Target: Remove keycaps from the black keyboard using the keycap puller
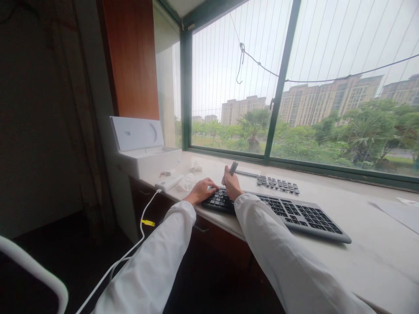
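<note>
A black full-size keyboard (307,218) lies at a slant along the front of the counter. My left hand (201,191) is over its far left end, fingers bent and thumb near the index finger; the fingertips meet at the keys, and anything small between them is too small to make out. Beside it, my right hand (231,185) is closed around a short dark handheld tool (233,168) that points upward above the keyboard. The tool's lower part is hidden in the hand. Behind the keyboard, many loose black keycaps (278,184) lie in rows.
An opened white box (150,161) stands at the left by the window. A white power strip (168,184), its white cable (142,226) hanging over the edge, and crumpled white tissue (187,181) lie near my left hand. Paper (397,213) is at the right.
</note>
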A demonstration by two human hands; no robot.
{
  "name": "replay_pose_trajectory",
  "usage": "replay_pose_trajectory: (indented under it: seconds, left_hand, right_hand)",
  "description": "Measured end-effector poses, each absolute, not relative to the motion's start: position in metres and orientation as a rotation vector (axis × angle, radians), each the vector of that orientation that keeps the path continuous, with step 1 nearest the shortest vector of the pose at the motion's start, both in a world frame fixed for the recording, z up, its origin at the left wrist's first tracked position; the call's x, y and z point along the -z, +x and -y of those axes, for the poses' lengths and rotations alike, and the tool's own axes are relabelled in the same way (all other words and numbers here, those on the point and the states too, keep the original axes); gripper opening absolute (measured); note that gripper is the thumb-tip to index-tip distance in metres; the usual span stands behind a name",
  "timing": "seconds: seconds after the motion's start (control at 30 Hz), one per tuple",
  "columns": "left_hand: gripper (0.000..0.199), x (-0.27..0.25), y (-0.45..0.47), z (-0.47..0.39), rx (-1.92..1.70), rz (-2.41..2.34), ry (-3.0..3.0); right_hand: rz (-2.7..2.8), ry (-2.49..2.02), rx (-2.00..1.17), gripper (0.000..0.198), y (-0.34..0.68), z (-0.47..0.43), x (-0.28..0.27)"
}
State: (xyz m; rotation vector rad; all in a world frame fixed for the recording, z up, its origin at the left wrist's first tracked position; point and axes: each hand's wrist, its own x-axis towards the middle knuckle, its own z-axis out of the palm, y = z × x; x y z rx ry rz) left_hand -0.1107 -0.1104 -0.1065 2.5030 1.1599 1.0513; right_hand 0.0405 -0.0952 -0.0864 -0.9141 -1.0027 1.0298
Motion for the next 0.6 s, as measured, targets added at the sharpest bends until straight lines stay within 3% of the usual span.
replay_pose_trajectory:
  seconds: [0.6]
  left_hand:
    - [0.02, 0.1061, -0.1097, 0.1076, -1.014, -1.12, 2.469]
  right_hand:
    - [1.058, -0.934, -0.939, 0.048, 0.0372, 0.0938, 0.0874]
